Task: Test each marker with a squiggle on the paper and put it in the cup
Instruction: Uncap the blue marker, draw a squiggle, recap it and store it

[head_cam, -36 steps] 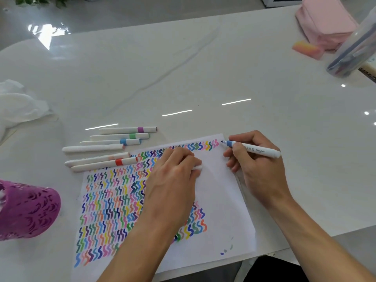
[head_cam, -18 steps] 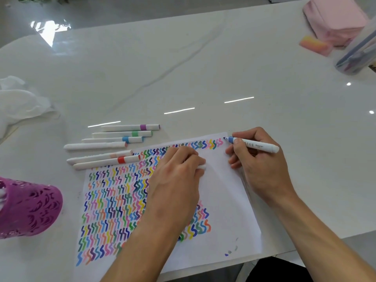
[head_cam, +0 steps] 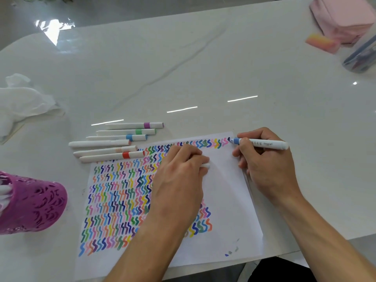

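A white sheet of paper (head_cam: pixel 227 200) covered in rows of coloured squiggles lies at the table's near edge. My right hand (head_cam: pixel 264 165) grips an uncapped white marker with a blue band (head_cam: pixel 262 143); its tip touches the paper's top right corner, at the end of the top squiggle row. My left hand (head_cam: pixel 179 180) rests fisted on the paper and holds a white marker cap (head_cam: pixel 205 165) that pokes out of the fingers. Several capped markers (head_cam: pixel 114 143) lie in a row left of the paper's top. The purple perforated cup (head_cam: pixel 30 202) stands at the far left with markers inside.
A crumpled white tissue (head_cam: pixel 22 100) lies at the left. At the back right sit a pink pouch (head_cam: pixel 341 19), an orange-pink eraser (head_cam: pixel 321 43) and a clear container (head_cam: pixel 362 55). The table's near edge runs just below the paper.
The marker tip has moved slightly left and down onto the paper's top right corner. My left hand stays fisted on the sheet.
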{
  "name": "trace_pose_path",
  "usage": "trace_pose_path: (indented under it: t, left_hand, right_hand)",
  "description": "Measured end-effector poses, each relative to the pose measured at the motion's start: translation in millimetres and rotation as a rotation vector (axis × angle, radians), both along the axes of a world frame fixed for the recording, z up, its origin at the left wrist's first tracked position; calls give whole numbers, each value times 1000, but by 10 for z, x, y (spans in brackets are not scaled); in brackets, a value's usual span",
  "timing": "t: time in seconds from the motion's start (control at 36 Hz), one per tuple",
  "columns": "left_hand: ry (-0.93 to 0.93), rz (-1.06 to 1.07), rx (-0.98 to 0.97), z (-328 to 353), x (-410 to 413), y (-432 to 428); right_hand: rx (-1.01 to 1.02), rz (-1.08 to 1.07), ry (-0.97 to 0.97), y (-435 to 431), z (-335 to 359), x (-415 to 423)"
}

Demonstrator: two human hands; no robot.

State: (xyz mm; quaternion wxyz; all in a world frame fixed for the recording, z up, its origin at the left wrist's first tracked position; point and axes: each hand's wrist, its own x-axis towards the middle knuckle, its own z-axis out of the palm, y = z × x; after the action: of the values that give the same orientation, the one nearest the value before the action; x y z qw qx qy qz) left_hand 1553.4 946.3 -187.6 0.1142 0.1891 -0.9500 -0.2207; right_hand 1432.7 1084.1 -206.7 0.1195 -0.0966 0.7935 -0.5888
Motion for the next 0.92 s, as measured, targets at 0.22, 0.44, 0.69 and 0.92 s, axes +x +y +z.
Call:
trace_pose_path:
  t: [0.22,0.44,0.69,0.92]
  left_hand:
    - [12,14,36,-20,7,5]
    - [15,27,27,-29,1,10]
    - [44,25,50,-40,-11,11]
    - [57,7,6,-24,12,28]
  right_hand:
    - [-18,-18,-10,-7,24,18]
    - [10,-58,-4,16,19,20]
    - [-12,-26,-14,5,31,48]
    - [-160,-48,-23,24,67,63]
